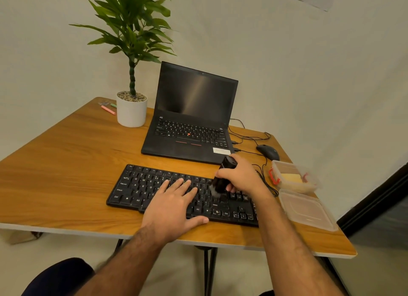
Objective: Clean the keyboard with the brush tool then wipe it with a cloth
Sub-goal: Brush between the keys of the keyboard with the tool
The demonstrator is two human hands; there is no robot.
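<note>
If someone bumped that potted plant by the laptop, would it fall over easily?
Possibly. The potted plant carries tall, wide foliage above a narrow white pot, so it looks top-heavy. The pebbles in the pot probably add weight low down. The smooth pot might slide on the wooden table before tipping.

The black keyboard (154,187) is pressed flat by the left hand (174,207), fingers straight. The brush tool (221,178) is gripped by the right hand (242,176), at three o'clock from the left, its bristles laid on the keys.

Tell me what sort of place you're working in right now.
Likely a small office or home desk in a room corner: a wooden table holds an open laptop with a wired mouse, a separate black keyboard and a potted plant by plain walls.
</note>
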